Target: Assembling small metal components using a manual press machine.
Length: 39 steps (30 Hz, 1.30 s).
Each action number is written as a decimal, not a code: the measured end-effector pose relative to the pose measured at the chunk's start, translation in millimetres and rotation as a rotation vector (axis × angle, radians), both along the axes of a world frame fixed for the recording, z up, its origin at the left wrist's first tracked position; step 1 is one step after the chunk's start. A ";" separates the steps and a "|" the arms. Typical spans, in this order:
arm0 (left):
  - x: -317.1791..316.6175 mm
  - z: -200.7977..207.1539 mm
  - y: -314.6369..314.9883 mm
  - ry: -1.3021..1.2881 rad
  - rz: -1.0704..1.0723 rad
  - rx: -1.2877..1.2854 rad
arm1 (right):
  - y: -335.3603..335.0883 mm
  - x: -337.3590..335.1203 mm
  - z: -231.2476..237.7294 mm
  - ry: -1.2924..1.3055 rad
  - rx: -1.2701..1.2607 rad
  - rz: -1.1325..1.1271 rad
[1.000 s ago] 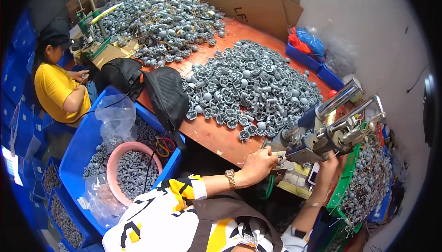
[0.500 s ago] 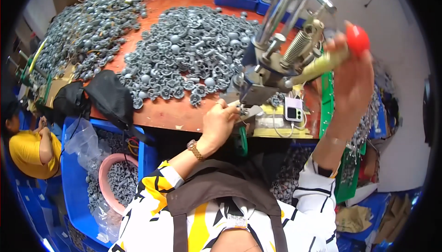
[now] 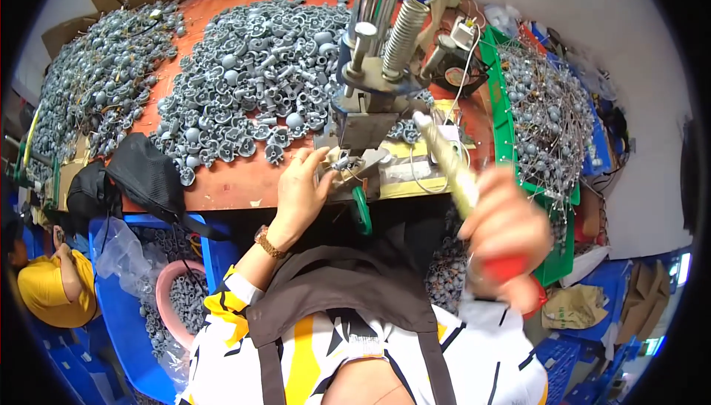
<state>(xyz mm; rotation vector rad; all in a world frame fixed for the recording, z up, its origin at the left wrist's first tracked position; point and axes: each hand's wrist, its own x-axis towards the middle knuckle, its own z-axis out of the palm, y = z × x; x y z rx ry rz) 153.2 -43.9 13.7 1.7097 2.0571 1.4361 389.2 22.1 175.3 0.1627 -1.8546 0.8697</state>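
Note:
A metal hand press (image 3: 378, 101) with a coil spring stands at the table's front edge, its block low over a small grey plastic part (image 3: 342, 163). My left hand (image 3: 296, 192), with a watch on its wrist, holds that part between thumb and forefinger under the block; the fingertips' contact is partly hard to make out. My right hand (image 3: 511, 227), smeared by motion, is closed round the press lever (image 3: 453, 172), near its red knob (image 3: 505, 266). The lever slants down toward me on the right of the press.
Heaps of grey plastic parts (image 3: 252, 72) and wired grey pieces (image 3: 96, 79) cover the orange table. A green tray (image 3: 503, 124) holds more wired pieces. A black bag (image 3: 152, 175) hangs at the edge above a blue bin (image 3: 122, 316). A person in yellow (image 3: 55, 290) sits far left.
My right hand has pulled the lever down and toward me from its raised position. My left hand stays at the press. The whole view has shifted, with the press now further left.

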 end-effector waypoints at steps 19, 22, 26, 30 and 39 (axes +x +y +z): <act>-8.6 2.2 -2.4 0.391 -0.121 -0.011 | 67.2 58.3 -124.3 -0.563 -0.435 -0.945; -5.5 5.1 2.6 0.423 -0.166 -0.021 | 49.7 80.2 -141.0 -0.559 -0.420 -1.007; -14.2 10.3 -3.8 0.382 -0.186 -0.116 | 53.3 82.5 -125.9 -0.500 -0.329 -1.011; -13.9 13.2 -9.8 0.331 -0.102 -0.091 | 92.8 106.2 -85.5 -0.298 -0.256 -1.224; -6.2 57.2 -88.0 -1.127 -0.396 -0.300 | 238.1 177.3 -96.2 -0.560 0.224 -1.746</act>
